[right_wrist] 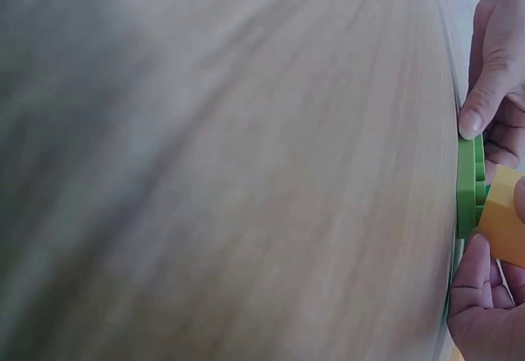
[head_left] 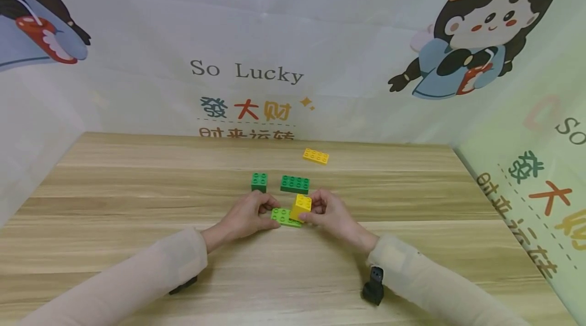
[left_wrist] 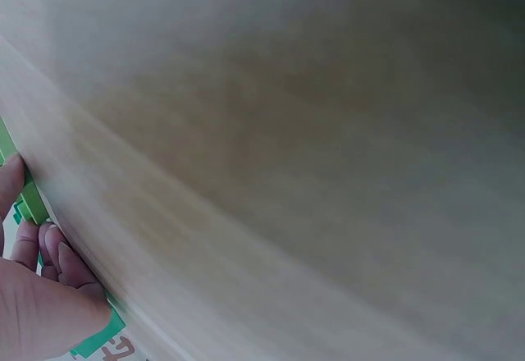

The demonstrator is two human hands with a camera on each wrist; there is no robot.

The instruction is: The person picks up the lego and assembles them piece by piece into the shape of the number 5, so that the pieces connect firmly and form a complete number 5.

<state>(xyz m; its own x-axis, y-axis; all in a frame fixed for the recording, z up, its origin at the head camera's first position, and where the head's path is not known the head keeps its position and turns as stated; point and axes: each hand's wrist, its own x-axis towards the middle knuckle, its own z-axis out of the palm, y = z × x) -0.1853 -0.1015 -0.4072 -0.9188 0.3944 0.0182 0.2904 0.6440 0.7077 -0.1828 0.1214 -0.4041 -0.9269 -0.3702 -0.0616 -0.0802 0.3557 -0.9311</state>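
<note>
A light green flat brick point(head_left: 280, 215) with studs on top lies on the table. My left hand point(head_left: 247, 215) pinches its left end, the thumb on the near side. Over its right end, my right hand point(head_left: 333, 214) holds a tall yellow brick point(head_left: 300, 205) between thumb and fingers. In the right wrist view the yellow brick point(right_wrist: 502, 221) leans a little against the stud side of the light green brick point(right_wrist: 466, 185), which stands edge-on there. The left wrist view shows only one end of the light green brick point(left_wrist: 31, 201) by the left thumb and fingertips.
Just beyond the left hand stands a small dark green brick point(head_left: 259, 181). A longer dark green brick point(head_left: 295, 184) lies behind the yellow one. Farther back is a flat yellow-orange brick point(head_left: 316, 156). Printed cloth point(head_left: 256, 21) walls the wooden table point(head_left: 137, 188) at the back and right.
</note>
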